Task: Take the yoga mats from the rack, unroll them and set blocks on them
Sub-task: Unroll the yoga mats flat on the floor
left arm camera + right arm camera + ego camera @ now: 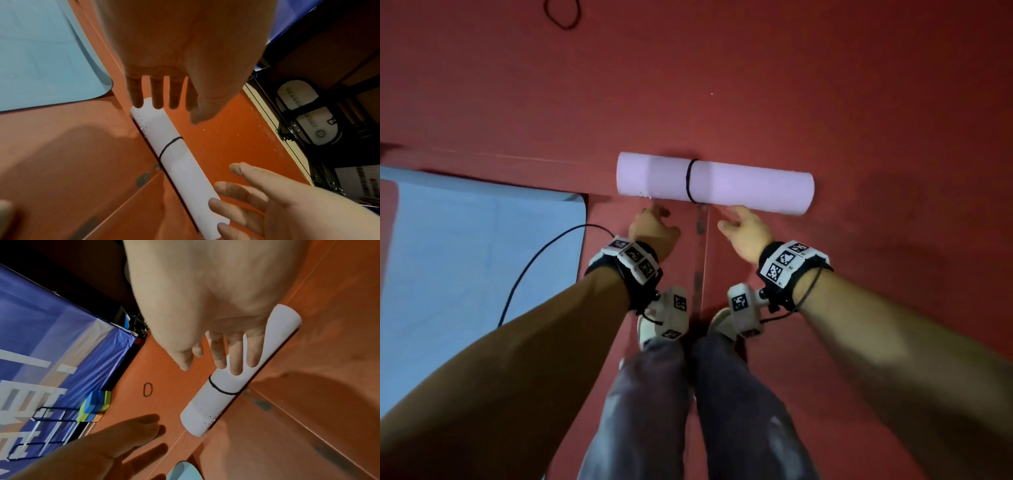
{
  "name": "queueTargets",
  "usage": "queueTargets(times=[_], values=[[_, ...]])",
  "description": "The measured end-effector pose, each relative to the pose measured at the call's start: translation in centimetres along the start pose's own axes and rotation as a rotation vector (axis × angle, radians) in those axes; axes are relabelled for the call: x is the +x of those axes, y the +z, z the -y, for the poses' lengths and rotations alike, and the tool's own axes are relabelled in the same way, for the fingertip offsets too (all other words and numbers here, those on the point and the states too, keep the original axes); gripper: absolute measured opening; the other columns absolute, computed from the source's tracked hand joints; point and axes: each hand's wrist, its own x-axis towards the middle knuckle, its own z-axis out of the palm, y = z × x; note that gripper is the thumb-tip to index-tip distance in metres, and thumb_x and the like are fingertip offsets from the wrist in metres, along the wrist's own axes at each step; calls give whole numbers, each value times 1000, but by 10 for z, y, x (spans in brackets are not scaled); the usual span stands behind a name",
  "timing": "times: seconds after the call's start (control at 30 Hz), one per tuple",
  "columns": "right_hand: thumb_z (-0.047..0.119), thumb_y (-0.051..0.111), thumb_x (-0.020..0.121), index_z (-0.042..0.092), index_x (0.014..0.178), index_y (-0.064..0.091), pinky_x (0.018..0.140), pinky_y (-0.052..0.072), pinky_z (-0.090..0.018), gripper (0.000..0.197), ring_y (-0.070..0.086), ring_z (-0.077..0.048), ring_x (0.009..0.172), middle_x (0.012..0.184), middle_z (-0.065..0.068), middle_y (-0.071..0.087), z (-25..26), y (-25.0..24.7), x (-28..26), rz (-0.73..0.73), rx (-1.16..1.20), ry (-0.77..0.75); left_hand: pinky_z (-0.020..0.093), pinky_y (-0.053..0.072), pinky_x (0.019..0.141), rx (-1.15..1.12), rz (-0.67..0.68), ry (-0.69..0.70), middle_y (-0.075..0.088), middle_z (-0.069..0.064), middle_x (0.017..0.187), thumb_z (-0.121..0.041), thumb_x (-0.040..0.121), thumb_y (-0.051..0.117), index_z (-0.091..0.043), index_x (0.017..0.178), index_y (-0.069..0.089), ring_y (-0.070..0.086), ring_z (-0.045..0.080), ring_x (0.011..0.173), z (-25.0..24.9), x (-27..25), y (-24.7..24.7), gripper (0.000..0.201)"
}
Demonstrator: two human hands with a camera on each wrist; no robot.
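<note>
**Both hands at the roll**

Frame centre: the rolled lilac foam yoga mat point(715, 184) lies on the red floor point(825, 85), black band point(690, 180) round it. Left hand point(652, 230) and right hand point(746, 233) hover beside it, fingers spread, holding nothing. Unrolled pale-blue mat point(465, 257) at left.

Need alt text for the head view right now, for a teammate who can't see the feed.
Both hands, the left hand and the right hand, reach down with open fingers toward a rolled pale purple yoga mat lying on the red floor, a black band around its middle. A light blue mat lies unrolled at left, and a loose black band lies farther off.
</note>
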Motion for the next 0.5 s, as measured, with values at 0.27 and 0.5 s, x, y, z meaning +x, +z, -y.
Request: queueTargets(times=[0.27,0.5], values=[[25,58,96,15,133,55,96,46,-27,39,59,-21,108,120,-6,64,43,24,139,21,1,38,38,49,97,-29,46,-35,59,7,130,-15,82,62,-17,127,58,59,27,114,-6,132,-14,46],[22,55,95,11,120,61,89,49,-33,28,60,-27,104,115,-10,65,23,68,252,-43,-106,105,27,44,69,-91,220,-79,65,7,106,-15,89,57,-20,135,50,60,22,78,7,216,30,47]])
